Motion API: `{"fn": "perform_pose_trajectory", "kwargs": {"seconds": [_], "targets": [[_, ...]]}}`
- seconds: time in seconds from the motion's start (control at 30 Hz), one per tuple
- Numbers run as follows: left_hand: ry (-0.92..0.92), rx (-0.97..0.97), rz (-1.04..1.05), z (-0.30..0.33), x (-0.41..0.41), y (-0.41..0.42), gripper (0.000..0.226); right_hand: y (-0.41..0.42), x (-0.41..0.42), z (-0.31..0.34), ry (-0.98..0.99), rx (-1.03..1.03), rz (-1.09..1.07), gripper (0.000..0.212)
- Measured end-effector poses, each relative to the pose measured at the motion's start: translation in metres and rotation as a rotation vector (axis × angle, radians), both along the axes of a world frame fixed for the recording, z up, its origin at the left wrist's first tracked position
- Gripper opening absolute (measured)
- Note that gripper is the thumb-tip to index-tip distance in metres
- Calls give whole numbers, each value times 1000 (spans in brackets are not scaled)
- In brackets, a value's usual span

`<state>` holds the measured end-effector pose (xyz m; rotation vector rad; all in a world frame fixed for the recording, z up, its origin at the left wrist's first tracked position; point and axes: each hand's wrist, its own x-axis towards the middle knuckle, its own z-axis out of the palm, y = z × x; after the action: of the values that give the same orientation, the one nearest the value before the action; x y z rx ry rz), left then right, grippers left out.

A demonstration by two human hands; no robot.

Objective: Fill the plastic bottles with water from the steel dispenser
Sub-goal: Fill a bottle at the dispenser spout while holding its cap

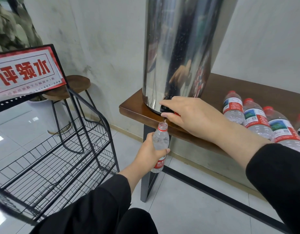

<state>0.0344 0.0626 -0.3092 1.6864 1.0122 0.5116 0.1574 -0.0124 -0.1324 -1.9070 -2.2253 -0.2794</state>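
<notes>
Left hand [148, 152] grips an uncapped bottle [160, 146] around its middle, fingers and thumb wrapped tight, thumb across the front above the red label. Bottle upright, held off the tabletop, below its front left corner, mouth right under the spout. Thin stream of water drops from the spout into the mouth.

Right hand [188, 115] rests on the black tap [166, 108] at the base of the dispenser [179, 48], fingers curled over the lever, thumb underneath at the spout. Narrow grip, closed on the tap; a bit of red shows beside the thumb.

Dispenser stands on the tabletop [134, 109] at its left end, near the front edge, tap overhanging that edge. Both sleeves black.

Row of capped bottles [257, 119], red caps and red labels, lies on the tabletop to the right of the dispenser, behind the right forearm, well apart from the tap.

Black wire rack [61, 149] stands on the floor at left, near the left hand, with a red-and-white sign [26, 71] on top. Behind it a wooden stool [74, 86] and a plant [12, 27] by the wall.
</notes>
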Motion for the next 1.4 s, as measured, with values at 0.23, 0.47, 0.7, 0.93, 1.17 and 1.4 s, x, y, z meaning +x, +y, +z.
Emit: {"fn": "perform_pose_trajectory", "kwargs": {"seconds": [0.23, 0.47, 0.7, 0.93, 1.17, 1.4], "targets": [[-5, -9, -3, 2, -1, -2, 72, 4, 1, 5, 72, 67, -16, 45], [16, 8, 0, 7, -3, 0, 73, 19, 7, 23, 390, 29, -157, 37], [15, -1, -8, 7, -2, -2, 71, -6, 18, 2, 607, 118, -307, 30], [16, 3, -21, 15, -3, -13, 69, -51, 37, -8, 602, -42, -372, 33], [13, 38, -81, 32, -12, -47, 61, -84, 32, -6, 529, -71, -366, 46], [-29, 126, -184, 63, -31, -98, 69, -110, 11, 26, 279, -141, -309, 42]]}}
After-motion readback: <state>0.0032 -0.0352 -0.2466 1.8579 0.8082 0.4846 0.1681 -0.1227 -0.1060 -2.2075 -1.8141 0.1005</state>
